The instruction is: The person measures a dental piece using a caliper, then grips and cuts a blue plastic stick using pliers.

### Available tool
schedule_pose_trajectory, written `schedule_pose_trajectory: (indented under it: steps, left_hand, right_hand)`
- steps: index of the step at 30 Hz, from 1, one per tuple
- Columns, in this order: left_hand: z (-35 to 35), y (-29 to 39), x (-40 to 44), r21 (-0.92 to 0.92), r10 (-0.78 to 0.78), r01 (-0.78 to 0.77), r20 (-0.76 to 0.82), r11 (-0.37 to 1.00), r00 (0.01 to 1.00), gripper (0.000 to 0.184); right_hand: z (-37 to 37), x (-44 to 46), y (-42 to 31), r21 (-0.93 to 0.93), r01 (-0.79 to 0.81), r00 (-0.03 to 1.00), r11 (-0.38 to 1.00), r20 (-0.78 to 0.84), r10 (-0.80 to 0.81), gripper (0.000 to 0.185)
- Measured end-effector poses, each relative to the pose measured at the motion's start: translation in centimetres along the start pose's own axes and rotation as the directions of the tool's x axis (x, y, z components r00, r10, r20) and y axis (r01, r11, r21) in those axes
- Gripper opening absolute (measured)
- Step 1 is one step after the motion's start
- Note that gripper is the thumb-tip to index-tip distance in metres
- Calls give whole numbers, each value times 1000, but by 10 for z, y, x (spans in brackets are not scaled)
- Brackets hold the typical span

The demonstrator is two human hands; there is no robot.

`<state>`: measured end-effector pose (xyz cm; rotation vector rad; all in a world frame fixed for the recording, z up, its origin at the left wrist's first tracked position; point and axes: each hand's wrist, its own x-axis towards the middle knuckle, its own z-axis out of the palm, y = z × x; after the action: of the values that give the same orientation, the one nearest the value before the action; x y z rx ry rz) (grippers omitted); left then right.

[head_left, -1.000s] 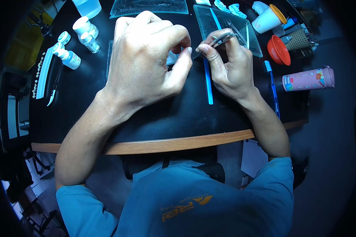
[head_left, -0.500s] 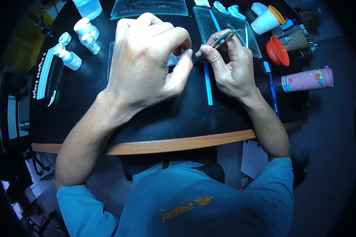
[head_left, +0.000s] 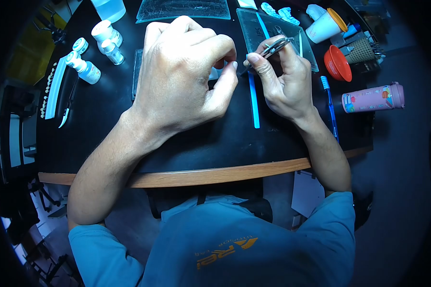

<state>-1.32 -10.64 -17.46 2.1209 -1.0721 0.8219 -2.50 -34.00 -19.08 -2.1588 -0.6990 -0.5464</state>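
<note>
My left hand [head_left: 184,71] is closed in a pinch above the dark tabletop, thumb and index finger together. Whatever sits between those fingertips is too small or hidden to make out. My right hand [head_left: 287,81] grips a silver metal caliper-like tool [head_left: 276,46] between thumb and fingers. Its dark tip points left, close to the pinched fingertips of my left hand; whether they touch, I cannot tell. Below and behind the right hand, a flat blue strip [head_left: 254,103] lies on the table and runs over a glass slab [head_left: 246,24].
At left stand several bottles and jars [head_left: 88,71], a shade-tab strip [head_left: 56,88] and a carving knife [head_left: 67,107]. At right are a red bowl [head_left: 337,63], a white cup [head_left: 323,26], a blue toothbrush [head_left: 329,107] and a pink flask [head_left: 373,98]. Tooth models [head_left: 285,15] lie behind.
Both hands keep the same grips and positions relative to each other. The view has shifted very slightly, so things appear a little further right and lower.
</note>
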Motion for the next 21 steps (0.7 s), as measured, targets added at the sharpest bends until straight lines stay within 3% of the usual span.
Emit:
schedule_pose_trajectory:
  steps: [1, 4, 7, 10, 13, 16, 21]
  left_hand:
    - [0, 0, 0, -1, 1, -1, -1, 1000, 1000, 5]
    - [0, -1, 0, 8, -3, 3, 4, 1000, 1000, 5]
    - [1, -2, -1, 6, 6, -6, 7, 1000, 1000, 4]
    - [1, -1, -1, 4, -6, 6, 17, 1000, 1000, 5]
    - [2, -2, -1, 0, 1, -1, 3, 1000, 1000, 4]
    - [1, -2, 0, 6, 2, -2, 6, 1000, 1000, 4]
    - [0, -1, 0, 4, -9, 9, 13, 1000, 1000, 5]
  right_hand:
    - [0, 1, 0, 37, -22, 1000, 999, 1, 22, 16]
    - [-1, -1, 5, -100, 28, 999, 995, -16, -30, 16]
    - [-1, 0, 4, 49, -14, 1000, 999, -6, 15, 16]
    - [-3, -2, 3, -53, -4, 1000, 999, 7, 5, 15]
    - [-2, -1, 1, 66, -46, 999, 997, 11, 46, 15]
    - [-1, -3, 5, 29, -39, 999, 999, -26, 39, 14]
    - [2, -3, 15, 126, -66, 991, 990, -105, 79, 14]
